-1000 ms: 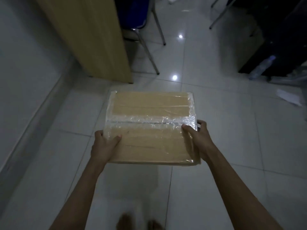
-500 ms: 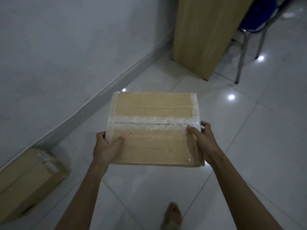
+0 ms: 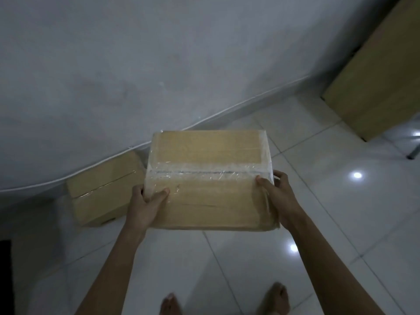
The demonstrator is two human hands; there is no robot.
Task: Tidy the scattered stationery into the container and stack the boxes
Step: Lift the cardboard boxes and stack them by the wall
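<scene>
I carry a taped cardboard box (image 3: pixel 211 160) in front of me, above the white tiled floor. My left hand (image 3: pixel 145 204) grips its near left edge, thumb on top. My right hand (image 3: pixel 278 198) grips its near right edge, thumb on the lid. Clear tape runs across the lid's seam. A second cardboard box (image 3: pixel 102 189) lies on the floor against the wall, just left of and below the carried box, partly hidden behind it. No stationery or container shows in view.
A grey wall (image 3: pixel 136 64) with a pale skirting line runs across the upper half. A wooden cabinet side (image 3: pixel 377 87) stands at the right, with a chair leg (image 3: pixel 412 153) beside it. My bare feet (image 3: pixel 275 298) are on the tiles below.
The view has swung left toward the wall. The floor box has come from the far lower left to right beside the carried box. My grip on the box is unchanged.
</scene>
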